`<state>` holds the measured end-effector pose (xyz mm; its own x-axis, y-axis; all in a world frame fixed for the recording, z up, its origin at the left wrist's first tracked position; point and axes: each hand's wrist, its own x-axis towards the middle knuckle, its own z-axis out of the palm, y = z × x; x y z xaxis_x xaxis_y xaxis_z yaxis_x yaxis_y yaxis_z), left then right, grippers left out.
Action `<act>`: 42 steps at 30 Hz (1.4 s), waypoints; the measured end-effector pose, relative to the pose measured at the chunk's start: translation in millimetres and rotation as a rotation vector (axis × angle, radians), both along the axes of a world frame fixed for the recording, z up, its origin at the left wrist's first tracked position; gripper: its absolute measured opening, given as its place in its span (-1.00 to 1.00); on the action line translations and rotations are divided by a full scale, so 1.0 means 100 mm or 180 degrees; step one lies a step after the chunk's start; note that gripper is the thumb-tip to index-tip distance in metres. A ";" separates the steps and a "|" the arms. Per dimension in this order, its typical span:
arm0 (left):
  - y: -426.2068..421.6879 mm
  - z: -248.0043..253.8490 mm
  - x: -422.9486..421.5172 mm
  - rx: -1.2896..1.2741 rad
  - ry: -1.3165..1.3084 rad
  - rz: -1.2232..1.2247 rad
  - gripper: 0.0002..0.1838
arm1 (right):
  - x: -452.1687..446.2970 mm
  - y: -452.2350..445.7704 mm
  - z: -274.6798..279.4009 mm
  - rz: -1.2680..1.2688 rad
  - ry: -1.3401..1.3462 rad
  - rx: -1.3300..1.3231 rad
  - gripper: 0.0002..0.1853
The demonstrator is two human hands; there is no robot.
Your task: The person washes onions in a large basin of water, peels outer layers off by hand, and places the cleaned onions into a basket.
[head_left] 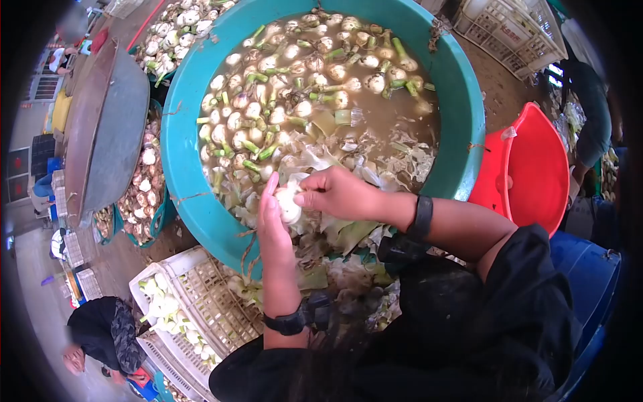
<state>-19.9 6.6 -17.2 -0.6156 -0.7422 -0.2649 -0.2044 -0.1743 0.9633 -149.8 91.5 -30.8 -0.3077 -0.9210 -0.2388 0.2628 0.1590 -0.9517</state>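
A white garlic bulb (289, 206) is between my two hands, over the near part of a big green tub (179, 147). My left hand (276, 224) cradles it from the left, with the fingers pointing up. From the right, my right hand (343, 194) pinches at the bulb with thumb and bent forefinger; whether a bit of skin is in that pinch I cannot tell. Garlic bulbs with green stems (256, 110) float in the tub's brown water (385, 114). Loose peeled skins (395, 164) lie in the water close to my hands.
At the lower left stands a white crate (201, 288) with cleaned bulbs. Left of the tub is a bag of unpeeled garlic (142, 194). A red basin (539, 167) and a blue barrel (586, 275) stand on the right. Another person (107, 331) bends at the lower left.
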 end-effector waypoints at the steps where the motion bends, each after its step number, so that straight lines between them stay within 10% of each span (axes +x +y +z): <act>1: 0.00 0.03 -0.02 -0.0034 -0.0165 -0.0015 -0.48 | 0.01 0.01 -0.03 0.0114 0.1505 -0.0525 -0.70; 3: 0.05 0.20 -0.02 0.0389 -0.0802 -0.0290 -0.48 | 0.04 -0.02 -0.14 -0.0172 0.1777 -0.0712 -0.72; 5: 0.18 0.17 0.01 -0.0970 -0.0441 -0.0715 -0.46 | -0.03 -0.06 -0.11 -0.0048 -0.0697 0.0921 -0.80; 7: 0.17 0.15 0.05 -0.1480 -0.0527 -0.0696 -0.49 | -0.11 -0.07 -0.03 -0.0115 -0.1154 0.1001 -0.81; 9: 0.11 0.23 0.05 -0.3976 -0.1189 -0.1304 -0.61 | -0.18 -0.03 0.25 0.0034 -0.0897 0.1243 -0.79; 18: 0.27 -0.07 -0.01 0.0669 0.1312 0.1195 -0.71 | -0.08 0.12 0.13 -0.0027 -0.2118 -0.0556 -0.81; 22: 0.02 -0.08 0.18 0.3351 0.2426 0.1064 -0.63 | -0.22 0.31 0.13 0.0618 -0.1015 -0.0870 -0.77; 27: -0.08 0.05 0.25 0.3310 0.2253 0.1200 -0.60 | -0.62 0.27 0.61 -0.0983 -0.2354 -0.1701 -0.81; 29: -0.12 0.05 0.26 0.2756 0.2259 0.0883 -0.59 | -0.82 0.21 0.50 -0.0306 -0.0828 -0.1497 -0.75; 32: -0.06 0.11 0.16 0.2527 0.1969 0.1445 -0.69 | -0.42 0.18 0.40 0.1096 0.3943 0.0597 -0.57; 37: 0.03 0.01 0.06 0.2106 0.2426 0.0901 -0.78 | 0.03 -0.07 0.14 0.1001 0.1070 -0.0583 -0.67; 42: -0.11 0.04 0.00 0.2168 0.2326 0.1392 -0.79 | -0.04 0.06 0.58 0.1287 0.0434 -0.1500 -0.75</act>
